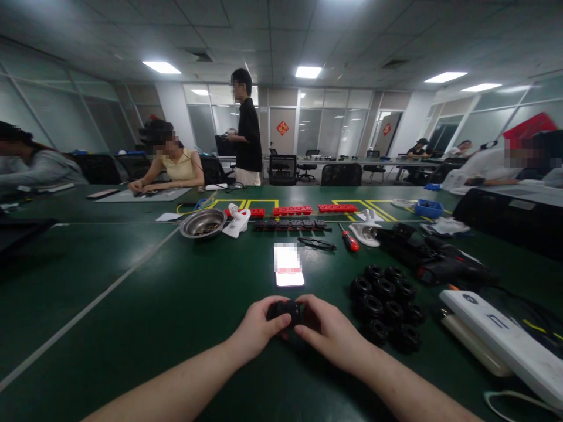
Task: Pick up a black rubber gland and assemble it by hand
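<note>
A small black round part [288, 313] is held between my two hands above the green table, partly hidden by the fingers. The thumb of my left hand [259, 319] presses on its front, with the other fingers curled round its left side and behind. My right hand [328, 328] pinches the part's right edge between thumb and fingertips. A lit phone [289, 266] lies just beyond the hands. To the right sits a cluster of black ring-shaped parts [385, 288], several of them touching each other.
Behind the phone are glasses [317, 243], a red-handled screwdriver [350, 240], a black slotted strip [290, 225] and red strips [292, 210]. A metal bowl [202, 224] holds small pieces at left. A white box-like device [501, 328] lies at right. Other people sit around the table.
</note>
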`<state>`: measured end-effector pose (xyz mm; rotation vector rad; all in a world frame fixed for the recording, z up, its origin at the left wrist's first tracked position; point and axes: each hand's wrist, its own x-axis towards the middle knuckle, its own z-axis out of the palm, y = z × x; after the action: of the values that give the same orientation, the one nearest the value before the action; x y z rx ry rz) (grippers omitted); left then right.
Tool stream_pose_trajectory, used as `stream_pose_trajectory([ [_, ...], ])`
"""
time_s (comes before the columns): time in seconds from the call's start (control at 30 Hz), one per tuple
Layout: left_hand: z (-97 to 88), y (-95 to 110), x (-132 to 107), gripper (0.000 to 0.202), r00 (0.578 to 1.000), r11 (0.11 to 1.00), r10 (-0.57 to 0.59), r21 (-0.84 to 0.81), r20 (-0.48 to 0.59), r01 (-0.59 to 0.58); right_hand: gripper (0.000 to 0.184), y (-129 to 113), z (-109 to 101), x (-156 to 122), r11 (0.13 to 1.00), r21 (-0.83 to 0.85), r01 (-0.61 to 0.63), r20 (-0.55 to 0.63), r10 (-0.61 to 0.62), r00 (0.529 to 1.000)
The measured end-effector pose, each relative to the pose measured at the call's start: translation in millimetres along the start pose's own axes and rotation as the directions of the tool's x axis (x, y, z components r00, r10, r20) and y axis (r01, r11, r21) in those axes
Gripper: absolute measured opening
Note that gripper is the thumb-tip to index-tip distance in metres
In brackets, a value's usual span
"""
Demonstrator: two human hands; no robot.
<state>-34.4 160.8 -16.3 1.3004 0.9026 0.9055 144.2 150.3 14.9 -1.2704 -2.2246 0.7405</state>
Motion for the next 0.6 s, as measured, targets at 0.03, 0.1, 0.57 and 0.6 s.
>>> stream_pose_trajectory([
  [0.03, 0.1, 0.4, -0.2, 0.045, 1.0, 1.0, -0.007, -0.001, -0.002, 0.007, 0.03, -0.7, -0.4, -1.1, 1.0, 0.003, 0.007, -0.004, -0.007, 1.0],
  [0.1, 1.3, 1.8, -0.8, 0.043, 1.0, 1.0, -0.006, 0.003, -0.009, 0.006, 0.033, -1.5, -1.4, -2.5, 1.0, -0.009, 0.017, -0.008, -0.017, 1.0],
  [0.57, 0.1, -3.3, 1.7, 0.044, 1.0, 1.0, -0.013, 0.021, 0.006, 0.013, 0.014, 7.9, 2.2, 5.5, 1.0, -0.004, -0.03, 0.062, 0.03, 0.998],
  [0.6, -0.4, -3.4, 1.9, 0.044, 1.0, 1.0, -0.017, 0.024, 0.004, 0.017, 0.018, 8.0, 2.2, 5.1, 0.999, 0.014, -0.031, 0.064, 0.03, 0.998],
])
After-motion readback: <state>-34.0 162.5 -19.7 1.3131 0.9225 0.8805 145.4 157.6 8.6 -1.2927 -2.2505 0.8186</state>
